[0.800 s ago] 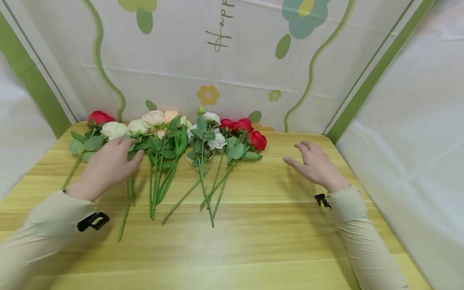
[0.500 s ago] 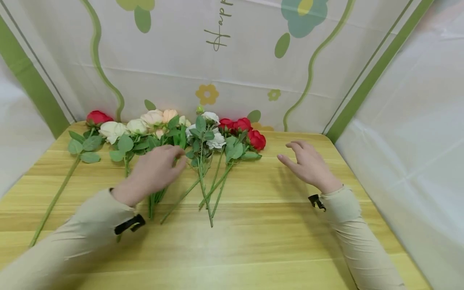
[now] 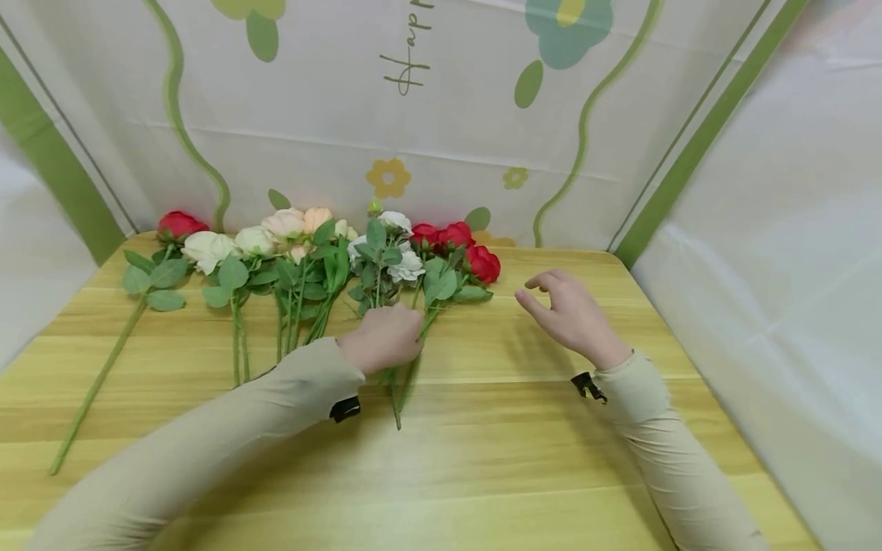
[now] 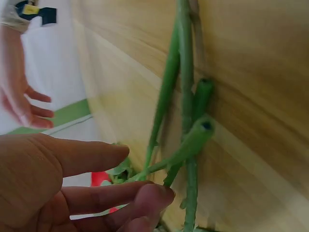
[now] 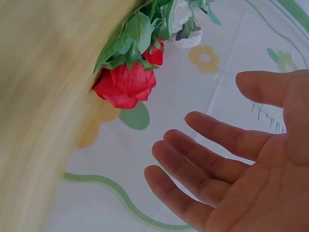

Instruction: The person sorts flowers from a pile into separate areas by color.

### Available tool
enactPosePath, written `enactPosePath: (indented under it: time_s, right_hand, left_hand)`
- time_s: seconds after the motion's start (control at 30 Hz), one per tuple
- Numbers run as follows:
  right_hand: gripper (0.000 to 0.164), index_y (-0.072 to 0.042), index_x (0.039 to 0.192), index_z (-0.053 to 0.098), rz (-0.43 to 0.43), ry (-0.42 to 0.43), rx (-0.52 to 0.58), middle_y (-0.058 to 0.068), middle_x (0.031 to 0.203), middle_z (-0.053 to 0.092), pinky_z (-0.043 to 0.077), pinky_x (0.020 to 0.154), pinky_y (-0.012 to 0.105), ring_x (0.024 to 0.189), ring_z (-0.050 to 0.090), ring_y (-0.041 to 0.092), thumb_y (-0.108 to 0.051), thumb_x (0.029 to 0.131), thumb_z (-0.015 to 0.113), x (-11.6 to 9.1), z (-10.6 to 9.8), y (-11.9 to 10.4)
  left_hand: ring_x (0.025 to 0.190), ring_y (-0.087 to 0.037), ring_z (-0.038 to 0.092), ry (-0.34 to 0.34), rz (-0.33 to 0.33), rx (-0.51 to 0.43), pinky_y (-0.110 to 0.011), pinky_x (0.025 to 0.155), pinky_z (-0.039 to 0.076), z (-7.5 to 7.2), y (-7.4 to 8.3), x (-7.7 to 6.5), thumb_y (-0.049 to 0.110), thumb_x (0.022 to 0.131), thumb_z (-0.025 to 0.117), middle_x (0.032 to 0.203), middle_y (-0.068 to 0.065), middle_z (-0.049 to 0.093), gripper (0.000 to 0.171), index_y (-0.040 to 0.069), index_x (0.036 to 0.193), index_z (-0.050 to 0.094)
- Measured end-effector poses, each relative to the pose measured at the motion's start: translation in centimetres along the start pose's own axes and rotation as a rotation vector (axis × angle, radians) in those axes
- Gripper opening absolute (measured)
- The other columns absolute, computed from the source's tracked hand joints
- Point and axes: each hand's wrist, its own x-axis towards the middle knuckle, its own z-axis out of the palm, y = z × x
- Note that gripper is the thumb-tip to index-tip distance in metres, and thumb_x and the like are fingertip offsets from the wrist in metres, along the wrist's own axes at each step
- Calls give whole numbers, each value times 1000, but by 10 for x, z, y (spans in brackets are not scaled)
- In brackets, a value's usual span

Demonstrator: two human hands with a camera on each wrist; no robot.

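My left hand (image 3: 386,337) is over the crossed green stems of the white flowers (image 3: 406,265) and red roses (image 3: 482,264). In the left wrist view its thumb stands apart from the curved fingers. A cut green stem (image 4: 193,140) passes by the fingertips, which seem to touch it; the thumb does not press on it. Several other stems lie just beyond. To the right, my right hand (image 3: 568,317) hovers above the table with loosely bent fingers, holding nothing. The right wrist view shows its spread fingers and a red rose (image 5: 128,84) some way off.
Cream roses (image 3: 210,249), peach roses (image 3: 317,220) and a lone red rose (image 3: 181,224) lie left along the back of the wooden table (image 3: 482,474). Behind rises a printed cloth (image 3: 331,99); a white sheet (image 3: 772,321) hangs at the right.
My left hand has let go of the lone red rose's side and moved right, past the cream and peach roses, to the white and red flowers' stems. The right hand has shifted slightly left.
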Motion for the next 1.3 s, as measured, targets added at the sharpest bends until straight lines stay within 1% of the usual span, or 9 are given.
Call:
enactPosePath:
  time_s: [0.1,0.23,0.43,0.6,0.8,1.0,1.13,1.23,1.3]
  right_hand:
    - [48,3,116,66,-3,-8,7,19,121,61,40,96,53,117,52,37,-41,101,55,0,4,-3]
    - [45,2,116,66,1,-15,9,17,122,60,42,94,52,115,54,36,-39,101,56,-1,8,-6]
    - [42,0,115,66,11,-31,22,16,122,60,43,93,52,114,54,35,-38,100,57,-1,12,-8]
    - [41,0,114,67,18,-36,32,15,122,60,43,93,51,113,55,35,-37,100,58,-1,13,-9]
    - [41,-1,112,68,11,-30,40,15,120,61,45,91,51,110,57,35,-39,100,58,-1,17,-9]
    - [36,-3,110,69,15,-32,99,12,115,63,50,81,46,102,60,33,-36,101,57,0,19,-14]
    - [32,-8,110,71,32,-24,227,6,106,68,52,78,41,94,62,22,-35,101,57,-3,19,-22]
    - [29,-11,111,72,50,-19,373,2,100,70,53,75,39,88,64,18,-35,100,59,-6,21,-31]
    - [28,-11,112,72,62,-26,497,2,100,70,54,74,40,87,64,19,-34,100,60,-8,22,-38]
  left_hand:
    - [49,-14,37,-28,-20,24,-29,42,29,2,2,8,1,92,55,65,-5,49,15,9,80,59]
    - [52,-16,38,-74,-47,36,-31,44,31,2,2,15,-2,92,52,71,-8,53,16,8,85,62]
    - [53,-16,32,-161,-92,-39,-32,47,30,-1,-3,23,-2,91,55,64,-3,37,19,9,76,50]
    - [52,-15,29,-169,-105,-86,-30,46,27,-3,-8,23,-3,88,55,63,-2,33,21,12,75,47]
    - [44,-9,23,-77,-101,-190,-25,41,21,-10,-10,15,-2,84,56,50,4,26,37,15,57,39]
    - [38,-8,24,35,-44,-373,-24,41,25,-15,-14,4,13,97,61,43,6,28,53,16,50,37]
    - [41,-11,40,139,-3,-533,-25,45,34,-13,-9,-1,20,99,63,49,2,47,42,14,58,56]
    - [51,-18,56,213,17,-648,-28,48,41,-10,1,-5,20,97,65,62,-2,62,23,12,77,72]
    - [57,-20,61,245,30,-711,-29,49,44,-7,11,-9,20,97,66,68,-3,66,16,10,88,75]
